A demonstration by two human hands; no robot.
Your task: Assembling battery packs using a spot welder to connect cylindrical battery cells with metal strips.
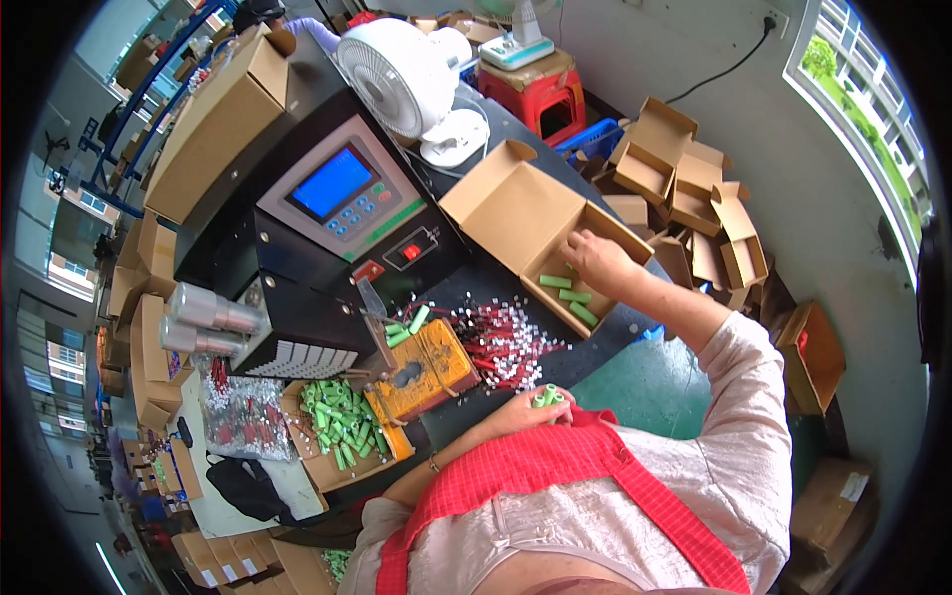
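Observation:
My left hand (526,415) is close to my body, its fingers curled around several green battery cells (546,399) whose ends point up. Over on the right, my right hand (598,261) reaches into an open cardboard box (521,248). Its fingers are drawn together and pointing down; a bit of green shows at their tips, but what they hold is mostly hidden. Beside it, several green battery cells (574,297) lie on the box floor. Left of my left hand, a heap of red wires with white connectors (504,342) covers part of the dark bench.
A black machine with a blue screen (333,182) stands at left, before it a worn yellow block (421,373) and a carton of green cells (342,426). A white fan (392,79) sits behind. Empty cartons (684,183) are piled at right. Another person (312,30) is far back.

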